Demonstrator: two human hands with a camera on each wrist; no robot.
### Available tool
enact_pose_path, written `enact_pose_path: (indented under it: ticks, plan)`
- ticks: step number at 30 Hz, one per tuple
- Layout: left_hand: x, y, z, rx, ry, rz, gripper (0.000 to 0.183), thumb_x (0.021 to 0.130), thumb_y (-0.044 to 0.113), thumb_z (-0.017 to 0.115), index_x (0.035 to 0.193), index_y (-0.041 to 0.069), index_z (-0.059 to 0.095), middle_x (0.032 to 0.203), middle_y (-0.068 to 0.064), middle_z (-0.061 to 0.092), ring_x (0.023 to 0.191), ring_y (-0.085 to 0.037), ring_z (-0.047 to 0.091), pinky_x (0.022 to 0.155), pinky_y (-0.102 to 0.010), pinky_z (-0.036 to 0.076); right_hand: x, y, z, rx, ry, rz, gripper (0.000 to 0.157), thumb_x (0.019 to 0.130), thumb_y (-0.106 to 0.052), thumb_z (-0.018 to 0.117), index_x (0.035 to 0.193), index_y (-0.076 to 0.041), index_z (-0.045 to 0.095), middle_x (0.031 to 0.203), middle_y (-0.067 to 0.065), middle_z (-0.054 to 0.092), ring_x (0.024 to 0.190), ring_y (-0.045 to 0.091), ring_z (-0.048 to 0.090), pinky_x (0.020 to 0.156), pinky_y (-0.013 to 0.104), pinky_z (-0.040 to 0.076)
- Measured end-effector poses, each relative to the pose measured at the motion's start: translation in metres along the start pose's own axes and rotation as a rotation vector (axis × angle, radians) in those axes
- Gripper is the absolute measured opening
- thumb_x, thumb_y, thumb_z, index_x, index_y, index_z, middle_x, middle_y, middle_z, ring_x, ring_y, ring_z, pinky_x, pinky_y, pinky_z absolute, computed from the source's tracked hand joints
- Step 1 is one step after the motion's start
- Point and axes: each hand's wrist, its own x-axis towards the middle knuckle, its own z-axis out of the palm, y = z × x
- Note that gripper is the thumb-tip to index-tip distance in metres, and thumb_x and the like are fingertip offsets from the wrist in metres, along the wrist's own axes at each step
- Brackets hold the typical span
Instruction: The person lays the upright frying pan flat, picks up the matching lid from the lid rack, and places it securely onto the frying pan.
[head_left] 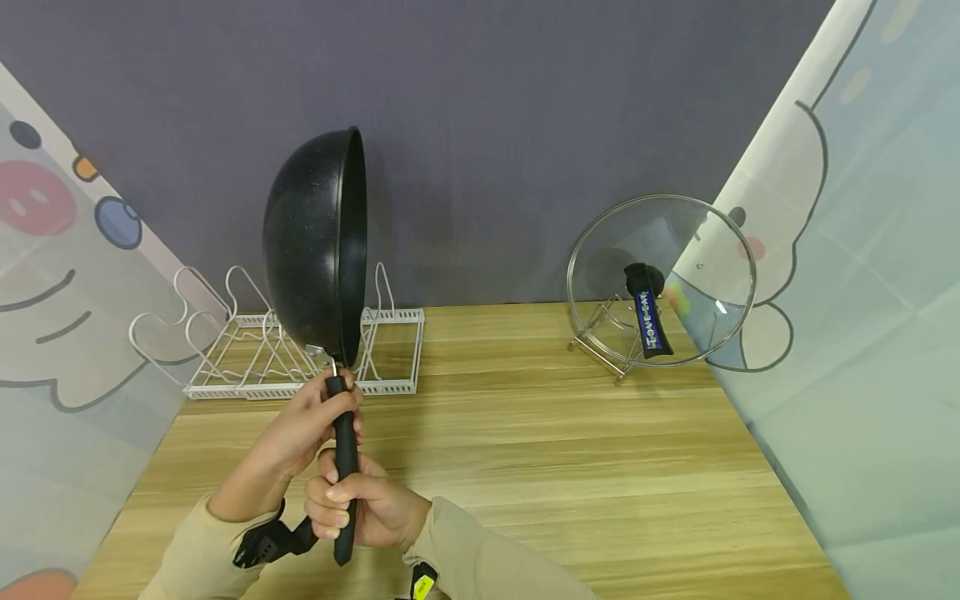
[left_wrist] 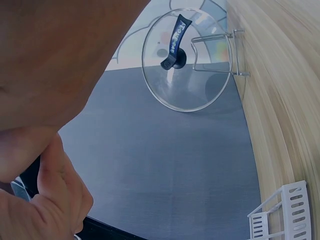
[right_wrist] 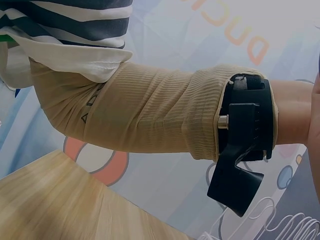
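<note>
A black wok [head_left: 303, 242] stands on its side in the air, its handle [head_left: 345, 450] pointing down toward me and its mouth turned right. My left hand [head_left: 318, 412] grips the upper end of the handle, close below the metal joint. Lower down, my right hand [head_left: 367, 504] wraps round the same handle with the thumb across it. Behind the wok is a white wire rack [head_left: 397, 387], which the wok partly hides in the head view. In the left wrist view, the left hand's fingers [left_wrist: 62, 190] curl round the handle, of which a dark bit shows.
At the right, a glass lid [head_left: 697, 250] with a black-and-blue knob handle [head_left: 651, 321] leans upright in a small metal stand [head_left: 600, 358]. The wooden table [head_left: 540, 467] meets a grey back wall [head_left: 480, 150]. Cartoon-printed panels [head_left: 862, 375] flank both sides.
</note>
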Motion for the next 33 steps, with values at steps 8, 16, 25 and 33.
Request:
enact_pose_path:
  ticks: [8,16,25,33]
  plan:
    - [-0.0007,0.0001,0.0006,0.015,0.006,0.016,0.008,0.096,-0.001,0.040,0.097,0.002,0.034,0.078,0.002,0.053,0.064,-0.006,0.059,0.059,-0.025,0.055,0.0002,0.0001,-0.0016,-0.009,-0.016,0.005,0.021,0.088,-0.010,0.041,0.083,-0.030,0.044,0.066,-0.014,0.036,0.057,0.001,0.035,0.058,0.015,0.030]
    - [-0.0015,0.0002,0.0025,0.030,0.011,0.036,0.007,0.095,-0.003,0.040,0.097,0.001,0.035,0.076,0.002,0.053,0.063,-0.007,0.059,0.058,-0.026,0.055,-0.0010,0.0010,-0.0034,-0.026,-0.022,0.007,0.019,0.089,-0.013,0.043,0.083,-0.030,0.044,0.067,-0.015,0.038,0.058,0.002,0.036,0.059,0.016,0.031]
    - [-0.0028,0.0006,0.0046,0.047,0.025,0.037,0.008,0.095,-0.002,0.041,0.098,0.002,0.035,0.077,0.002,0.053,0.063,-0.007,0.059,0.058,-0.026,0.055,-0.0023,0.0000,-0.0045,-0.040,-0.029,0.012,0.021,0.088,-0.009,0.041,0.084,-0.030,0.043,0.068,-0.014,0.038,0.058,0.002,0.036,0.059,0.017,0.031]
    - [-0.0024,-0.0012,0.0068,0.056,0.018,0.059,0.007,0.096,-0.002,0.041,0.098,0.002,0.035,0.077,0.002,0.053,0.062,-0.007,0.059,0.057,-0.026,0.055,-0.0042,0.0002,-0.0049,-0.050,-0.030,0.011,0.022,0.088,-0.009,0.040,0.083,-0.030,0.043,0.067,-0.014,0.039,0.057,0.002,0.037,0.059,0.017,0.031]
